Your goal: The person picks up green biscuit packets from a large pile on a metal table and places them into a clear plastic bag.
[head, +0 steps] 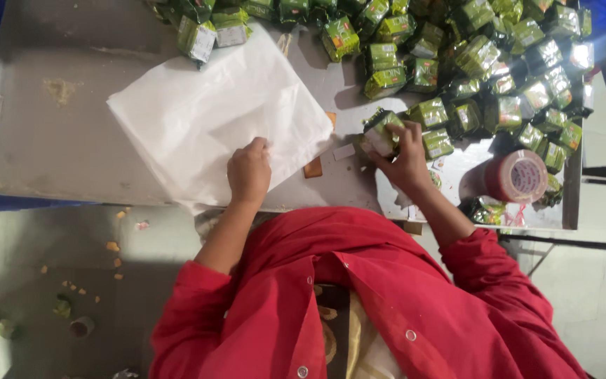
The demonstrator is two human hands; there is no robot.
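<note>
Grey metal table [50, 140], scuffed, with a small crumb patch [59, 89] near its left end. White plastic bag [212, 116], flat, lying left of centre. Left hand [249, 172]: fingers curled, pressing on the bag's near edge. Small orange-brown piece [313, 168] just right of the bag. Right hand [408, 158]: closed around one green foil packet [381, 133], held just above the tabletop. Heap of like green packets [485, 56] spread across the table's far right. Roll of red tape [517, 175] near the right edge. Red sleeves [198, 309] on both arms.
</note>
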